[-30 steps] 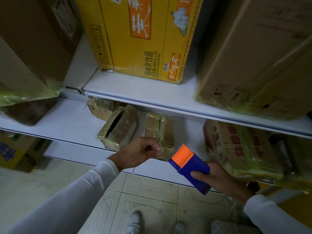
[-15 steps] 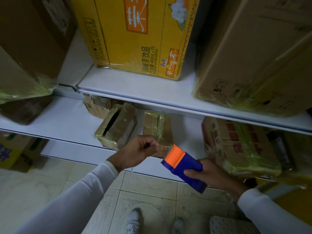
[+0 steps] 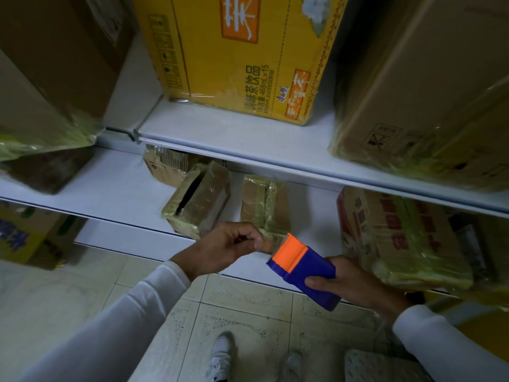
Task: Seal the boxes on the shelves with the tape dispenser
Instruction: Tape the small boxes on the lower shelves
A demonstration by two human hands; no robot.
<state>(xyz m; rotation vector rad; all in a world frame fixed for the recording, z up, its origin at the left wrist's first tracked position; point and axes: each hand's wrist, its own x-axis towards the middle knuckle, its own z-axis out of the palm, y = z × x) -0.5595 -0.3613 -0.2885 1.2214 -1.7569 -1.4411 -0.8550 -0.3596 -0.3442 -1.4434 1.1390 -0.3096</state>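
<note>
A blue plastic tape dispenser with an orange front (image 3: pixel 300 267) is gripped in the right hand (image 3: pixel 355 285) below the lower white shelf (image 3: pixel 115 194), while the tape end at its mouth is pinched by the left hand (image 3: pixel 225 248), just before a small tape-wrapped cardboard box (image 3: pixel 264 205).

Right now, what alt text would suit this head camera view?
A person's right hand holds a blue-and-orange tape dispenser while the left hand pinches at its orange end, before white shelves of taped cardboard boxes.

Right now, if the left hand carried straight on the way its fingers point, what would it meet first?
The left hand points right, toward the orange end of the tape dispenser held by the right hand. It would probably meet that first, though depth is unclear.
</note>
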